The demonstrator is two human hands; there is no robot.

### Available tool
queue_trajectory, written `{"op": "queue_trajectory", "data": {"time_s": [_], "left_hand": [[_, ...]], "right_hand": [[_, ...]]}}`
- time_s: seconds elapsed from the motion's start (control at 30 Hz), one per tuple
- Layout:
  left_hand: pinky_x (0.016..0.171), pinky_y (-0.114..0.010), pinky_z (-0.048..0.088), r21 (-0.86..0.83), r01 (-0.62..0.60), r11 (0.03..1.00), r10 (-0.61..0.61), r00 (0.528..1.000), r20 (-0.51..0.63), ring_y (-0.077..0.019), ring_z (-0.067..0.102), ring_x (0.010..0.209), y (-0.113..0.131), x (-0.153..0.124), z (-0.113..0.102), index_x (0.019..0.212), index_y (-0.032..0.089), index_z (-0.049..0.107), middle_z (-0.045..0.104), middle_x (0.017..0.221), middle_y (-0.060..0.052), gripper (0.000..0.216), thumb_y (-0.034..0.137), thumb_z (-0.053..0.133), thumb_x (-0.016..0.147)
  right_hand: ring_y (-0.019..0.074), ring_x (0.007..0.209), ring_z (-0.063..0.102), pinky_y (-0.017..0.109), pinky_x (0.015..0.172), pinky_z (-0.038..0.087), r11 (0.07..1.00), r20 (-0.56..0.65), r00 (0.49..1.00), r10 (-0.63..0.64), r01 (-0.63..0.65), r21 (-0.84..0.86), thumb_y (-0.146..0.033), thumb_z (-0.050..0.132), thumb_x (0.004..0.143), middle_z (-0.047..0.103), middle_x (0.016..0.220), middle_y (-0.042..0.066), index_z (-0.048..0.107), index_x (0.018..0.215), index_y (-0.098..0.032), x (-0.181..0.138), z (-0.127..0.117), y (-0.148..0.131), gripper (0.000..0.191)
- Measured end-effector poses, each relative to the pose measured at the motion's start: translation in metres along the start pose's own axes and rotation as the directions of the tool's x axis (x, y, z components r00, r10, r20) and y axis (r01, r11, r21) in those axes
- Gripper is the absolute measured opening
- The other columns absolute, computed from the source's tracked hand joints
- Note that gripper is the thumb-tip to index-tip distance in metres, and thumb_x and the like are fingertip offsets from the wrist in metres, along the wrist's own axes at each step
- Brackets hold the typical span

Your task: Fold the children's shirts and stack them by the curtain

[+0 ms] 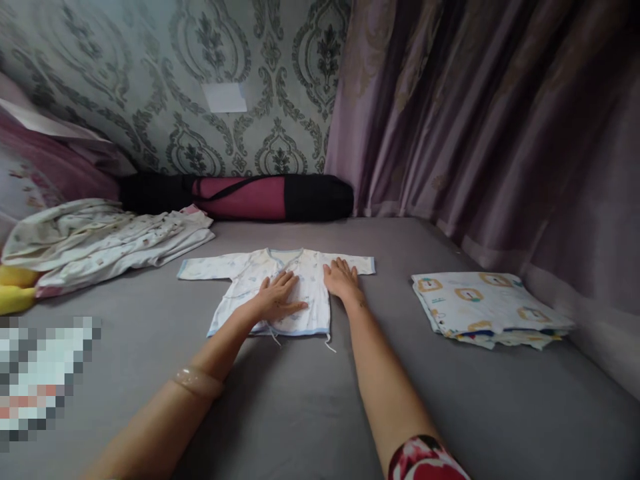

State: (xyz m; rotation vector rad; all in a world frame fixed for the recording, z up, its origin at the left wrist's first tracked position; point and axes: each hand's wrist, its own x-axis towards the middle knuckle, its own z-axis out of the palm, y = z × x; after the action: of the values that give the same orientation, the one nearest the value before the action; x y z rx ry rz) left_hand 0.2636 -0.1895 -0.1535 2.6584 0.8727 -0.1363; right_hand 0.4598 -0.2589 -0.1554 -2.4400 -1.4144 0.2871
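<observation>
A small white baby shirt (250, 293) with light blue trim and a faint print lies spread on the grey bed sheet (300, 400). Its two sleeves stretch out to the sides, and thin ties hang from the lower hem. My left hand (277, 297) rests flat on the middle of the shirt's front, fingers apart. On the shirt's right side, where the sleeve meets the body, my right hand (343, 278) lies palm down with its fingers stretched out. Neither hand grips the cloth. A pale bangle circles my left wrist.
To the right sits a stack of folded printed cloths (490, 303). A crumpled light blanket (120, 240) and a yellow item (17, 290) are at the left. A black and red long bag (240, 197) lies against the wall. Purple curtains (450, 120) hang along the right.
</observation>
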Motion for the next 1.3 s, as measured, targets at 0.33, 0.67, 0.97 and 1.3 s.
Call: {"op": "queue_trajectory", "data": {"time_s": [0.33, 0.67, 0.97, 1.3], "left_hand": [[0.111, -0.065, 0.011, 0.064, 0.016, 0.998, -0.023, 0.994, 0.106, -0.0413, 0.014, 0.145, 0.011, 0.007, -0.016, 0.150, 0.018, 0.025, 0.020, 0.157, -0.022, 0.113, 0.080, 0.058, 0.062], [0.105, -0.058, 0.026, 0.160, -0.045, 0.986, 0.042, 0.999, 0.018, -0.0359, 0.054, 0.115, 0.013, 0.037, -0.050, 0.108, 0.020, 0.067, 0.064, 0.117, -0.016, 0.047, 0.057, 0.054, 0.082], [0.103, -0.044, 0.036, 0.106, -0.194, 0.975, 0.208, 0.969, -0.133, -0.0279, 0.047, 0.128, 0.009, 0.085, -0.036, 0.127, 0.022, 0.053, 0.055, 0.137, -0.010, 0.038, 0.037, 0.048, 0.092], [0.108, -0.053, 0.028, 0.068, -0.153, 0.986, 0.156, 0.987, -0.046, -0.0332, 0.031, 0.138, 0.014, 0.106, -0.021, 0.141, 0.023, 0.039, 0.035, 0.151, -0.014, 0.067, 0.062, 0.045, 0.087]], "right_hand": [[0.0286, 0.140, 0.028, 0.054, 0.110, 0.020, 0.975, -0.119, 0.969, 0.215, -0.219, -0.026, -0.026, 0.031, 0.095, 0.039, 0.150, 0.015, 0.053, 0.134, -0.015, 0.010, -0.017, 0.047, 0.046], [0.0374, 0.116, 0.047, 0.048, 0.091, 0.036, 0.835, -0.424, 0.741, 0.521, -0.545, 0.074, -0.031, 0.047, 0.088, 0.054, 0.123, 0.025, 0.063, 0.115, -0.004, 0.014, -0.016, 0.061, 0.041], [0.0340, 0.115, 0.052, 0.044, 0.090, 0.039, 0.839, -0.387, 0.746, 0.542, -0.504, 0.203, -0.021, 0.050, 0.083, 0.059, 0.120, 0.021, 0.064, 0.108, -0.010, 0.021, -0.020, 0.060, 0.031], [0.0264, 0.086, 0.067, 0.031, 0.071, 0.051, 0.653, -0.253, 0.765, 0.592, -0.271, 0.708, -0.026, 0.050, 0.080, 0.070, 0.086, 0.015, 0.064, 0.099, -0.013, 0.036, -0.030, 0.068, 0.027]]}}
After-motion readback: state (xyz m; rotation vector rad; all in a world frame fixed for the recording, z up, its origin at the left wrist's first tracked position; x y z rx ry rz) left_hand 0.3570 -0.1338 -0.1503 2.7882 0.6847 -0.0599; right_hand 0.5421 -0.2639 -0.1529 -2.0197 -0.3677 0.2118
